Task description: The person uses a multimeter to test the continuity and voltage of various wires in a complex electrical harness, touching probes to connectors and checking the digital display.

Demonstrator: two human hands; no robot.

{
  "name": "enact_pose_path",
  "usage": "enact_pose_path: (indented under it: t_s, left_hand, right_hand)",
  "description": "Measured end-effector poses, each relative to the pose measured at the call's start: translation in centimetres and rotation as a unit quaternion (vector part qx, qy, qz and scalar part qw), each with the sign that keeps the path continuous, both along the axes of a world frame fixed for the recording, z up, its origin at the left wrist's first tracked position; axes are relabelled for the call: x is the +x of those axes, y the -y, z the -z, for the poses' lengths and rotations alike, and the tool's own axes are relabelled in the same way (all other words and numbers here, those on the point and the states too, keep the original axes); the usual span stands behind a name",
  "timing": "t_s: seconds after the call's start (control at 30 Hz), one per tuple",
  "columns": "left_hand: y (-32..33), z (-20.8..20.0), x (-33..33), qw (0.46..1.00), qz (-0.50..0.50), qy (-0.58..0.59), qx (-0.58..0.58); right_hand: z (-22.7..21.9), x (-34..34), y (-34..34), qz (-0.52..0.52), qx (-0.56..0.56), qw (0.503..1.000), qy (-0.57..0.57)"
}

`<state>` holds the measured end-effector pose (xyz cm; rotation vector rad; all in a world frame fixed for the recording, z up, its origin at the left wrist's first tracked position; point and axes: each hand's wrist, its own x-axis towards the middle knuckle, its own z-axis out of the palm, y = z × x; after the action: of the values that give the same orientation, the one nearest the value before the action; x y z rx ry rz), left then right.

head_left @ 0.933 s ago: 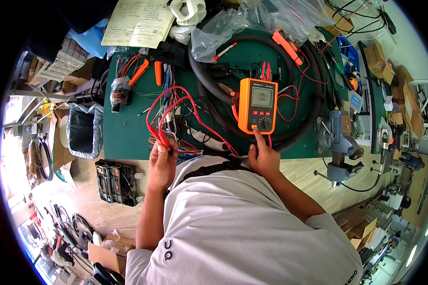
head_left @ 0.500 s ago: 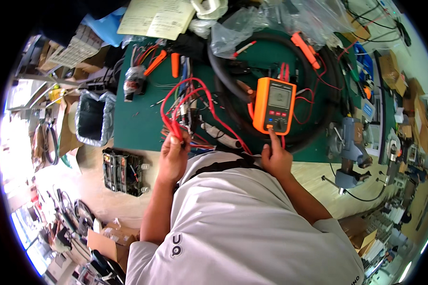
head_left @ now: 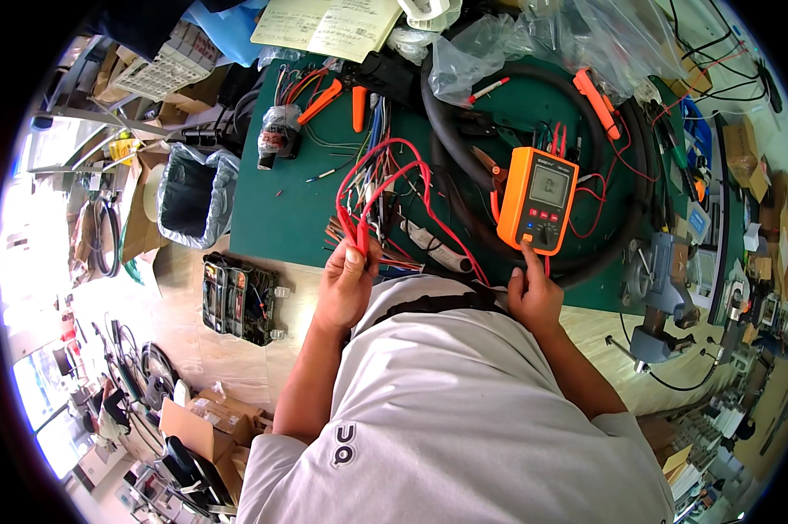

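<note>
At the near edge of the green-topped bench (head_left: pixel 280 214), both hands, well apart. Left hand (head_left: pixel 349 284) clamped on the ends of red test leads (head_left: pixel 362 240), thumb across them; leads loop up and over toward the right. Right hand (head_left: pixel 536 297): index finger extended to the orange button at the near end of an orange-and-black handheld digital meter (head_left: pixel 538 199), right of centre on the bench; other fingers curled, cannot tell whether they grip anything. Meter's display lit grey, digits too small to read surely. Thick black cable (head_left: pixel 643 188) coiled around the meter. Loose multicoloured wires just beyond left hand. Far left, open notebook (head_left: pixel 324 28); right, grey bench vise (head_left: pixel 667 288).
</note>
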<state>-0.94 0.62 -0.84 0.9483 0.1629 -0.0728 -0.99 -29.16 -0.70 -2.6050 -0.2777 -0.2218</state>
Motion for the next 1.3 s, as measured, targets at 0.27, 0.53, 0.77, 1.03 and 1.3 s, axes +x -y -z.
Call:
enact_pose_path:
  t_s: [0.27, 0.53, 0.77, 1.03, 1.3]
  left_hand:
    - [-0.5, 0.0, -0.2, 1.000, 0.025, 0.011, -0.005]
    - [-0.8, 0.8, -0.8, 0.999, 0.013, 0.020, -0.030]
    - [-1.3, 1.6, -1.0, 0.999, -0.005, 0.003, -0.053]
    - [-1.4, 1.6, -0.8, 0.998, -0.006, 0.013, -0.066]
    - [-1.2, 1.4, -0.7, 0.998, -0.020, 0.010, -0.052]
  right_hand:
    - [-3.4, 6.1, -8.9, -0.208, 0.105, 0.961, -0.153]
    - [2.0, 10.4, -15.2, -0.360, -0.186, 0.905, 0.132]
    - [2.4, 11.8, -12.8, -0.396, -0.187, 0.880, 0.185]
    - [0.7, 12.0, -11.0, -0.391, -0.107, 0.908, 0.108]
    - [-0.4, 8.5, -10.4, -0.319, 0.017, 0.934, -0.162]
